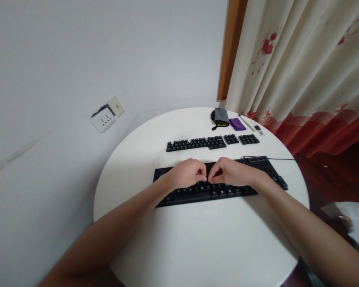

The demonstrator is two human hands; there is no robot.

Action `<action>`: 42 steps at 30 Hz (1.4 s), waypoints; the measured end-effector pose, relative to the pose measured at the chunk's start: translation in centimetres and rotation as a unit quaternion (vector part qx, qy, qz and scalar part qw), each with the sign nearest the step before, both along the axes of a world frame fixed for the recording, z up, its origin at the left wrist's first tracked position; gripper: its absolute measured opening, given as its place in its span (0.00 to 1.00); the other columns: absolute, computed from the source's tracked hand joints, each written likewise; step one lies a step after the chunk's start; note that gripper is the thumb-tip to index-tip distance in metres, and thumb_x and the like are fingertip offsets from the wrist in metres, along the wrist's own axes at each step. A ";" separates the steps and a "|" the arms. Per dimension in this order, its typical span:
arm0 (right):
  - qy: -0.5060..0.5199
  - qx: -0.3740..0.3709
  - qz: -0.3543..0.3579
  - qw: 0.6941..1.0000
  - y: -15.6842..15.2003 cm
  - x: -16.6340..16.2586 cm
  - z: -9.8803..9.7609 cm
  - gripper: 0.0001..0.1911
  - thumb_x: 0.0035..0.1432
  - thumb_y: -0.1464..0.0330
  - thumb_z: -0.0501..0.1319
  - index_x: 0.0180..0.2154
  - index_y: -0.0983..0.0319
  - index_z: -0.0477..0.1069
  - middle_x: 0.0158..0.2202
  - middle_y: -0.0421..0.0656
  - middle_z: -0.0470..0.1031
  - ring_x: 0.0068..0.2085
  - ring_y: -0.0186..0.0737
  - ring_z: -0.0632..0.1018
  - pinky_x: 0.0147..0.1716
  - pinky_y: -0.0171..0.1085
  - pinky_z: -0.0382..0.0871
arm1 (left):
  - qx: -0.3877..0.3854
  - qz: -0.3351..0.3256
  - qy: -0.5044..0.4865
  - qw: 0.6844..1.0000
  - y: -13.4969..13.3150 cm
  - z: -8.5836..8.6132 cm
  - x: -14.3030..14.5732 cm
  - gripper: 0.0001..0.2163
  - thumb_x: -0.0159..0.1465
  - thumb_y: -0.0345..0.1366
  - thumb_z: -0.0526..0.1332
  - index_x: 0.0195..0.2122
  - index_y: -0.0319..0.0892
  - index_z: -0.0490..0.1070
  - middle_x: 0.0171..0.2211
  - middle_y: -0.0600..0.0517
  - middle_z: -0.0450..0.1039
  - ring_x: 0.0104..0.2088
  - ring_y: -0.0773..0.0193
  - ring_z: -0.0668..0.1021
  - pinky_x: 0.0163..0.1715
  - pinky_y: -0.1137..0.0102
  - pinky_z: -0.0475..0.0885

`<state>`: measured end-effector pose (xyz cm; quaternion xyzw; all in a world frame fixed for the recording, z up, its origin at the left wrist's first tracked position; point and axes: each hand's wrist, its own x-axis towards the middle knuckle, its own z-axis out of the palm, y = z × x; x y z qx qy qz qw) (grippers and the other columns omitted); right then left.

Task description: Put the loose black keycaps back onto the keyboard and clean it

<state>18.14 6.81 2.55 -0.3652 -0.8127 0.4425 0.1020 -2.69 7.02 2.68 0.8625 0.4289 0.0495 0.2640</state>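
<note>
A black keyboard (194, 196) lies on the white round table, its front row of keys facing me. My left hand (188, 173) is over its middle, fingers curled and thumb and forefinger pressed together close to the keys. Just to the right, my right hand (232, 172) pinches in the same way, its fingertips almost meeting those of the left. Whatever sits between the fingertips is too small or hidden to make out. Behind the keyboard, loose black keycaps (188, 145) stand in several grouped rows. The hands cover part of the key area.
Farther back on the table (143, 147) lie a grey pouch (221, 116), a folded purple cloth (237, 124), a thin pale stick-like tool (247, 122) and a small dark-and-clear item (258, 129). A cable (283, 159) runs off the right edge. Wall and curtain (275, 71) border the table.
</note>
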 end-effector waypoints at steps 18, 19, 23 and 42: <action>-0.016 -0.042 -0.004 0.999 0.1 0.2 0.2 0.10 0.55 0.65 0.63 0.32 0.63 0.82 0.20 0.39 0.73 0.23 0.33 0.72 0.25 0.33 0.60 | -0.006 -0.002 0.008 1.000 0.2 -0.1 0.1 0.03 0.60 0.33 0.64 0.30 0.43 0.77 0.28 0.54 0.76 0.28 0.65 0.74 0.27 0.73 0.61; -0.019 -0.042 -0.005 0.999 0.1 0.2 0.3 0.10 0.55 0.65 0.63 0.32 0.63 0.82 0.19 0.39 0.73 0.23 0.33 0.71 0.25 0.33 0.60 | -0.010 -0.001 0.006 1.000 0.2 -0.1 0.1 0.03 0.60 0.33 0.64 0.30 0.43 0.77 0.28 0.54 0.76 0.28 0.65 0.74 0.27 0.73 0.61; -0.024 -0.041 -0.006 0.999 0.1 0.2 0.3 0.10 0.55 0.64 0.64 0.32 0.63 0.82 0.18 0.39 0.72 0.22 0.33 0.71 0.25 0.33 0.60 | -0.022 -0.001 -0.003 1.000 0.3 -0.1 0.0 0.03 0.59 0.33 0.65 0.29 0.43 0.76 0.27 0.54 0.76 0.28 0.65 0.74 0.28 0.73 0.62; -0.074 -0.013 -0.006 0.997 0.5 0.1 0.6 0.10 0.54 0.64 0.64 0.31 0.61 0.82 0.16 0.38 0.73 0.21 0.33 0.71 0.26 0.32 0.59 | -0.071 -0.014 -0.041 0.997 0.6 -0.3 -0.3 0.03 0.59 0.34 0.64 0.31 0.41 0.76 0.26 0.55 0.74 0.28 0.67 0.74 0.29 0.74 0.63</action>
